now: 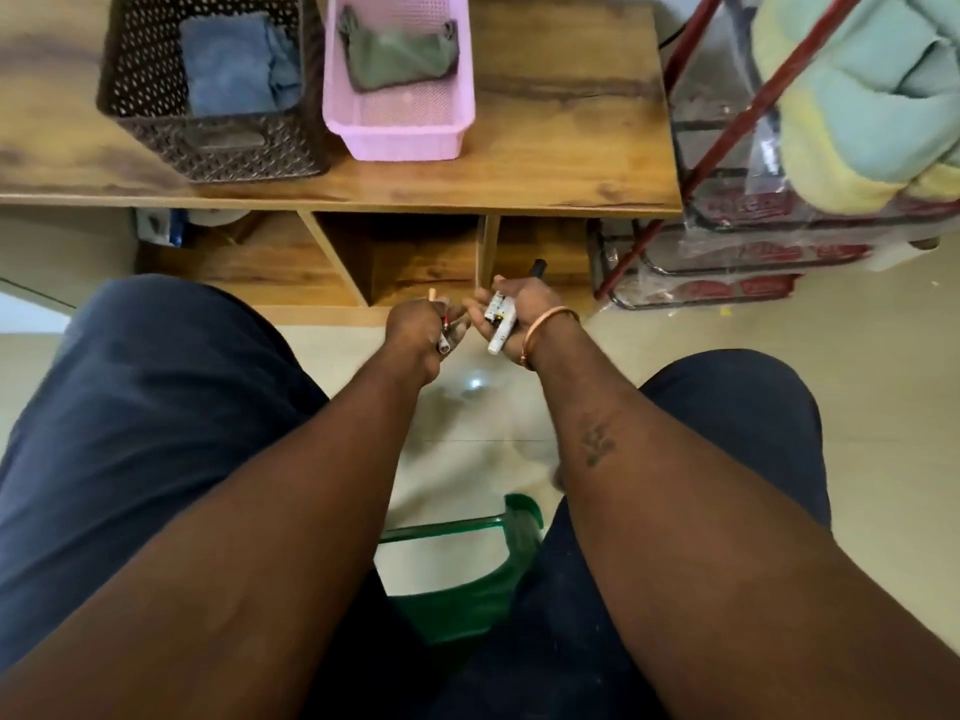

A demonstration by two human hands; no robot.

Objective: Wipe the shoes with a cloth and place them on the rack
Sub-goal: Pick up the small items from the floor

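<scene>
Both arms reach out over the knees, and the left grip is clenched round a few thin sticks. One has a pale peach tip poking up and another a white butt end poking out below. The right grip lies palm up, fingers curled round some small white pieces. They look like hard plastic, one of them a short rounded tube. A black tip juts out beyond the fingers, and a copper-coloured bangle circles that wrist.

Up on the wood-grain bench stand two baskets, just beside each other. The brown basket is deep, its walls punched with little holes, and a blue cloth sits folded and soft inside it. The pink basket is shallower, with a fine mesh pattern, and a green cloth lies crumpled at its far end. Below the top, open wooden compartments are split by thin upright panels.

Off to the right are clear plastic bags with red trim, and a puffy mint-and-yellow quilt bulges out of the top one. A red rod leans across them. A translucent green stool shows between dark blue trouser legs, over a glossy cream tile floor.
</scene>
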